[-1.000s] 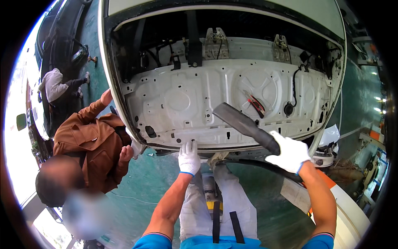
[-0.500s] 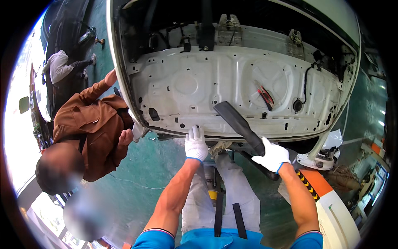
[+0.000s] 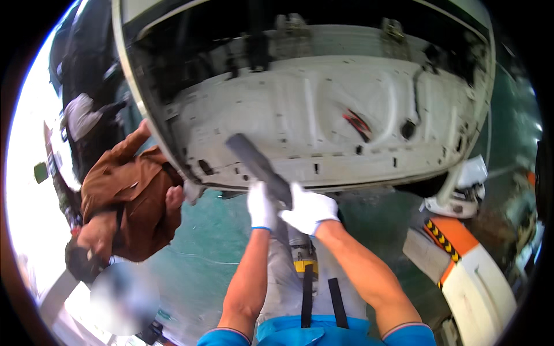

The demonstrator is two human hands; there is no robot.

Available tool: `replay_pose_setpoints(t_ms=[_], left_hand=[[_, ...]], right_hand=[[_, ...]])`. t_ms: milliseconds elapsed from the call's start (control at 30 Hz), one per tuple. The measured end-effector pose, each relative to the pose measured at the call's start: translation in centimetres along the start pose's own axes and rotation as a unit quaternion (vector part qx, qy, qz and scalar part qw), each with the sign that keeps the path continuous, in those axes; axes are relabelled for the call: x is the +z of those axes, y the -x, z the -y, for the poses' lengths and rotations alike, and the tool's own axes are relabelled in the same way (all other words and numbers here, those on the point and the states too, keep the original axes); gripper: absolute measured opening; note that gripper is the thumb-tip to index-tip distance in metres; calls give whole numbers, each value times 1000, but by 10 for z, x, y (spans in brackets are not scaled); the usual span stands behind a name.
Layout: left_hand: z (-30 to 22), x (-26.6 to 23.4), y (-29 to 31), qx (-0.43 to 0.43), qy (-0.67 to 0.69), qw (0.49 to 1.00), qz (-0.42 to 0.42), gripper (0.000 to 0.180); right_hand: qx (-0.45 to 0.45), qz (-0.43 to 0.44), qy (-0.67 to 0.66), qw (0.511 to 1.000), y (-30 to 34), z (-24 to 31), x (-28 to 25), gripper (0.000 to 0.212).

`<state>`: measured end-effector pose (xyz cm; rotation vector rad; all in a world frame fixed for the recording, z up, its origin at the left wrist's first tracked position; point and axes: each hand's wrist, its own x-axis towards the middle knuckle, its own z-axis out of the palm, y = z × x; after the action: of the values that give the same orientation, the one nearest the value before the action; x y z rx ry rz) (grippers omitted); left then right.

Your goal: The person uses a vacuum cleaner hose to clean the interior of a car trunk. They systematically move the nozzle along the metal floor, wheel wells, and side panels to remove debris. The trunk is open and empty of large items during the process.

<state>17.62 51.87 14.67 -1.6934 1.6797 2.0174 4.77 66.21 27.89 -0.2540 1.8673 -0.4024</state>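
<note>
A black vacuum cleaner nozzle (image 3: 253, 157), long and flat, slants up and left over the rear edge of a stripped white car body. My right hand (image 3: 310, 209), in a white knitted glove, is closed round its narrower neck. On the neck's left side my gloved left hand (image 3: 262, 206) is closed against it; motion blur softens the fingers. Below the hands, the dark tube runs down in front of my legs, partly hidden. A red and black hand tool (image 3: 357, 125), like pliers, lies on the bare car floor (image 3: 248, 115) beyond the nozzle.
At left a person in a brown jacket (image 3: 130, 202) has a hand on the car's edge. Another person (image 3: 82, 117) is farther back. A yellow-banded canister (image 3: 304, 265) stands between my legs. Right of me are an orange and white panel (image 3: 470, 262) and a white car part (image 3: 456, 202).
The nozzle has swung left with my right hand. My left hand has left the car's edge and come to the nozzle's neck. The view has shifted slightly.
</note>
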Motion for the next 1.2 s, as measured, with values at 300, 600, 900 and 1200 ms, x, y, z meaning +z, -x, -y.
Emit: replay_pose_setpoints(t_ms=[300,600,900,1200], left_hand=[[-10,31,25,-148,50,987,-27,42],[31,185,112,-125,-290,929,194,86],[14,237,129,-52,-351,902,247,82],[-20,226,81,15,-375,917,136,71]], right_hand=[[10,16,0,1000,9,-35,38,78],[179,-91,-121,972,132,-164,23,111],[169,-262,-226,923,146,-187,51,102],[47,-215,-392,893,97,-176,25,95]])
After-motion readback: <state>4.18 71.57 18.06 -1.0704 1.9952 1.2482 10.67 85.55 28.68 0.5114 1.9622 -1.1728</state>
